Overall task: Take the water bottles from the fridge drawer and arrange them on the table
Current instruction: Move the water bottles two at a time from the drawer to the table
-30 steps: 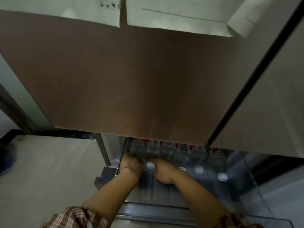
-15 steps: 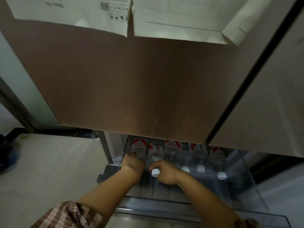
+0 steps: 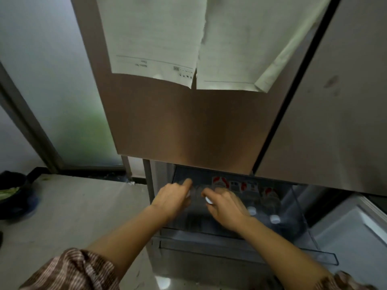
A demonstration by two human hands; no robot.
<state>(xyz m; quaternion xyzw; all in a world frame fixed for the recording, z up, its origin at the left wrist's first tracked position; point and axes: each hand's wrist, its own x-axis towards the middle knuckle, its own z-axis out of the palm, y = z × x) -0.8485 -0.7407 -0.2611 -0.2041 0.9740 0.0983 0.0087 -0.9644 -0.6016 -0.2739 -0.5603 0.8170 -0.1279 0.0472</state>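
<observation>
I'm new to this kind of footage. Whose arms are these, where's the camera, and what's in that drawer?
No machine: these are a person's bare hands, filmed by a camera worn on their head that looks forward and down. The left hand and right hand reach into a clear fridge drawer pulled out below the brown fridge door, which has papers stuck on it. Water bottles with red labels and white caps lie in the drawer. One white cap shows at the right hand's fingers, so it may be gripping a bottle. Blur leaves both grips unsure.
</observation>
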